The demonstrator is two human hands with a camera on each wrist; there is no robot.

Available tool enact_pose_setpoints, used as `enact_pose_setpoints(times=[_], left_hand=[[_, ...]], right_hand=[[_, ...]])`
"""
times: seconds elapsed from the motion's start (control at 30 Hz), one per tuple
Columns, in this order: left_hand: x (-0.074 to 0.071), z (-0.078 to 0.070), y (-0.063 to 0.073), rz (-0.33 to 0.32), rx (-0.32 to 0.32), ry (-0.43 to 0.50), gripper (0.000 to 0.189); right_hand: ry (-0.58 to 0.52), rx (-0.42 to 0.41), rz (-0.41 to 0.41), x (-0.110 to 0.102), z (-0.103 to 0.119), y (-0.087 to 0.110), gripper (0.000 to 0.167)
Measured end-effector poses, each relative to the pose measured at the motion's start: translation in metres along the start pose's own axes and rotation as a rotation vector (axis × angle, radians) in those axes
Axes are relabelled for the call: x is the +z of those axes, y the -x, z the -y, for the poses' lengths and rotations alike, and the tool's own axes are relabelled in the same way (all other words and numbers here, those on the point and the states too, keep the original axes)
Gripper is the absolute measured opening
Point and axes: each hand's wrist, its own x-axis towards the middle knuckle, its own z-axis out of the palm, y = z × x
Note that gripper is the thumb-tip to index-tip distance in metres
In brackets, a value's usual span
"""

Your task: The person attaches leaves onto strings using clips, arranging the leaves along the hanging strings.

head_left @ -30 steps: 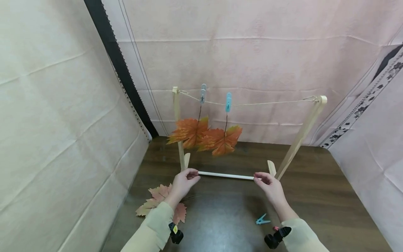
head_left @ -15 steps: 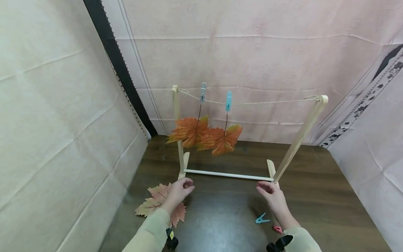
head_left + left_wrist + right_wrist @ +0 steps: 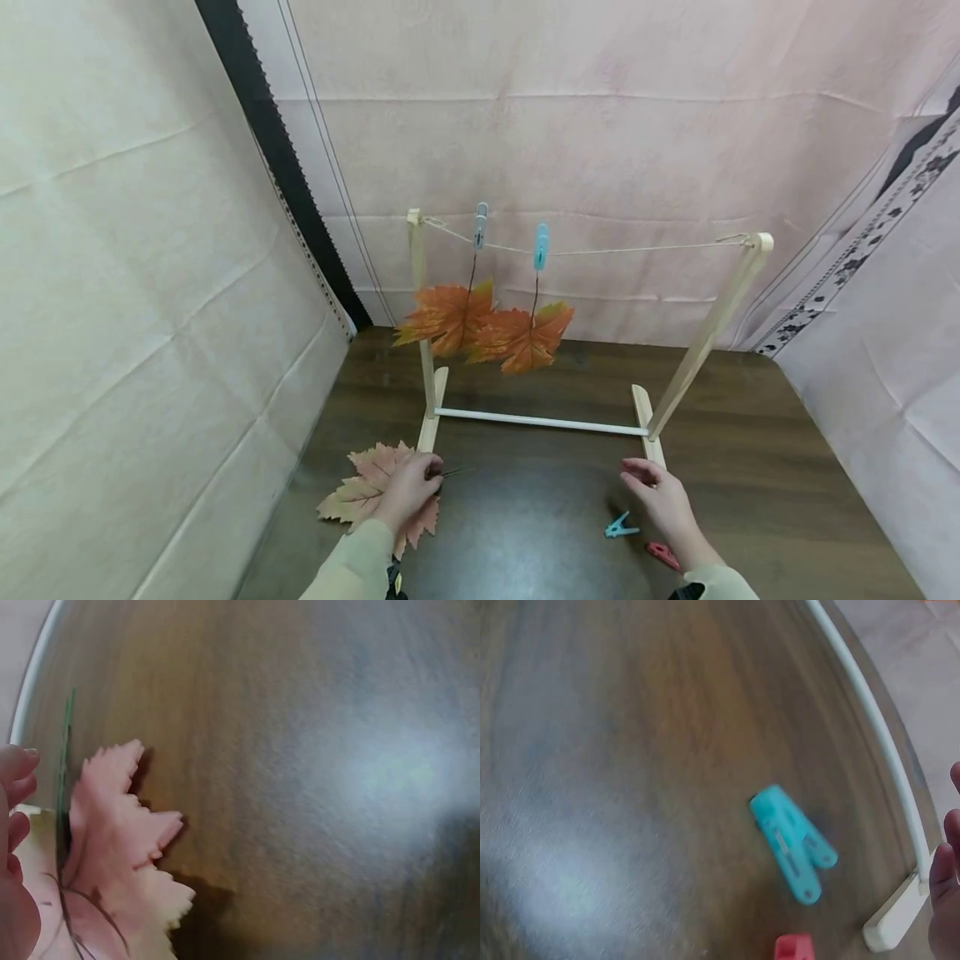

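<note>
My left hand [image 3: 408, 490] is over a pink and cream maple leaf [image 3: 352, 500] on the table, partly covering it. In the left wrist view its loosely bent fingers are beside the leaf's green stem [image 3: 64, 757], not around it. My right hand [image 3: 663, 498], fingers relaxed and holding nothing, hovers in front of the frame's right wooden foot [image 3: 643, 408]. Near it lie a blue clothespin [image 3: 791, 844] and a red clothespin [image 3: 795, 948]. A white rod [image 3: 540, 422] spans the bottom of the wooden frame between its two posts.
A string [image 3: 637, 249] joins the left post [image 3: 418, 258] and right post [image 3: 708, 333]. Two blue clothespins, one left [image 3: 481, 227] and one right [image 3: 542, 247], hang orange maple leaves [image 3: 528, 337] from it. Pale cloth walls [image 3: 600, 150] enclose the table.
Both hands held the white rod a second ago, then let go as it sat between the posts. The left hand moved down onto the pink leaf; the right drew back toward the clothespins.
</note>
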Motion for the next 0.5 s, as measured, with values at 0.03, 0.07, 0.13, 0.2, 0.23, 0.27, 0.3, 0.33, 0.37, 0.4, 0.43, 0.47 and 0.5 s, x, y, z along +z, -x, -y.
enact_pose_setpoints(times=[0.03, 0.07, 0.13, 0.2, 0.23, 0.27, 0.3, 0.33, 0.37, 0.4, 0.43, 0.47, 0.5], left_hand=[[0.001, 0.002, 0.001, -0.019, 0.012, -0.023, 0.017], [0.003, 0.004, 0.003, -0.034, 0.023, -0.044, 0.017], [0.005, 0.007, 0.005, -0.059, 0.029, -0.077, 0.018], [0.006, 0.009, 0.007, -0.076, 0.022, -0.103, 0.019], [0.007, 0.01, 0.007, -0.08, 0.02, -0.111, 0.02], [0.007, 0.01, 0.008, -0.084, 0.02, -0.121, 0.02], [0.008, 0.011, 0.008, -0.087, 0.016, -0.124, 0.02], [0.008, 0.011, 0.008, -0.09, 0.009, -0.125, 0.02], [0.008, 0.012, 0.009, -0.092, 0.008, -0.131, 0.02], [0.008, 0.012, 0.009, -0.093, 0.008, -0.13, 0.02], [0.009, 0.013, 0.009, -0.095, 0.011, -0.131, 0.02], [0.009, 0.013, 0.009, -0.096, 0.014, -0.133, 0.02], [0.009, 0.013, 0.01, -0.095, 0.012, -0.129, 0.021]], right_hand=[[0.006, 0.002, 0.007, 0.0, -0.002, 0.001, 0.025], [0.011, 0.007, 0.014, 0.0, -0.005, 0.002, 0.025], [0.027, 0.012, 0.029, -0.001, -0.01, 0.003, 0.027], [0.063, 0.008, 0.049, -0.002, -0.016, 0.003, 0.028], [0.082, 0.001, 0.059, -0.002, -0.019, 0.003, 0.028], [0.101, -0.006, 0.067, -0.003, -0.022, 0.003, 0.029], [0.123, -0.017, 0.077, -0.003, -0.025, 0.003, 0.029], [0.141, -0.028, 0.087, -0.004, -0.027, 0.004, 0.03], [0.158, -0.04, 0.098, -0.004, -0.03, 0.004, 0.03], [0.161, -0.051, 0.106, -0.004, -0.032, 0.005, 0.031], [0.167, -0.062, 0.112, -0.004, -0.034, 0.006, 0.031], [0.169, -0.072, 0.114, -0.004, -0.037, 0.006, 0.031], [0.175, -0.088, 0.116, -0.004, -0.039, 0.007, 0.031]])
